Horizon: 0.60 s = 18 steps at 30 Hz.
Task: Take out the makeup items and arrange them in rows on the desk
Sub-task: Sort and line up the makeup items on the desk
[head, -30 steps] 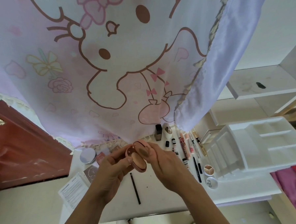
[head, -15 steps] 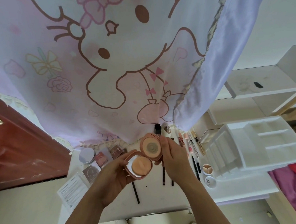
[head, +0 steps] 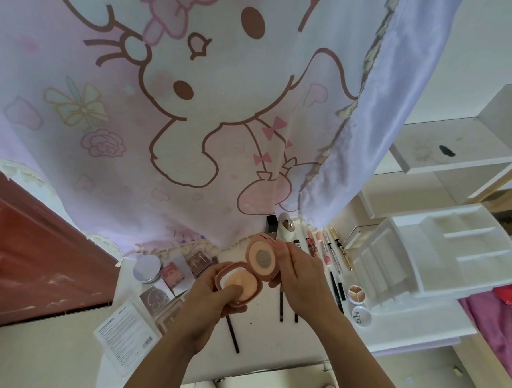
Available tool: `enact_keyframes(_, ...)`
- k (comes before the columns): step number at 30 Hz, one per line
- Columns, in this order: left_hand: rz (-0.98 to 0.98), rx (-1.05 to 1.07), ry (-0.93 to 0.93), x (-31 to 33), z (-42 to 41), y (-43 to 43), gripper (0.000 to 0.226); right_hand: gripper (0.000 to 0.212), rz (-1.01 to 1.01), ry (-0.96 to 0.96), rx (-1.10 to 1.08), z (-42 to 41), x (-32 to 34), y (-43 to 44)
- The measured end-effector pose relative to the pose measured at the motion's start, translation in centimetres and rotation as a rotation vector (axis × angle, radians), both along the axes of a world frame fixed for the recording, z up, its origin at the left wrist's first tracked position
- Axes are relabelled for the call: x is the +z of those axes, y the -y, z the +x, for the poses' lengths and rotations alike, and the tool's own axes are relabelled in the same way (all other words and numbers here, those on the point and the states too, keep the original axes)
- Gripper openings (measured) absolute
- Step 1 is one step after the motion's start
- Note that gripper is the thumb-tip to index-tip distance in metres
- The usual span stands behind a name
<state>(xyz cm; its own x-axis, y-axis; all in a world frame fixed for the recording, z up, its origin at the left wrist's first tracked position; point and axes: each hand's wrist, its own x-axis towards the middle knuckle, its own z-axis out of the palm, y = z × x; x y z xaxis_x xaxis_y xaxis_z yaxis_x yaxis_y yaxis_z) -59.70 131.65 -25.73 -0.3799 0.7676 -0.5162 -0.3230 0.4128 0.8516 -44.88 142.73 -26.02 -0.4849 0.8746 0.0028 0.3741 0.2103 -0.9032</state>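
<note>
Both hands hold a pink round powder compact open above the white desk. My left hand grips its base, thumb resting on the peach puff inside. My right hand holds the raised lid, whose mirror faces me. Behind the hands, lip glosses and pencils lie in a row. Small square palettes and a silver round tin lie to the left.
A white empty organiser stands at the right, with two round pots in front of it. A printed sachet lies at the desk's left corner. Black pencils lie under the hands. A cartoon-print curtain hangs behind the desk.
The compact was shut between both hands a second ago; the lid has swung up and open. My left thumb now rests on the puff.
</note>
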Motion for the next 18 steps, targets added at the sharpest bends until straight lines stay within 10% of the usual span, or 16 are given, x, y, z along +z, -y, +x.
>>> enact_keyframes(18,-0.070,-0.118,-0.313,-4.6,-2.0,-1.5,0.019,0.028,-0.497,0.049,-0.092,1.7,-5.0,-0.1)
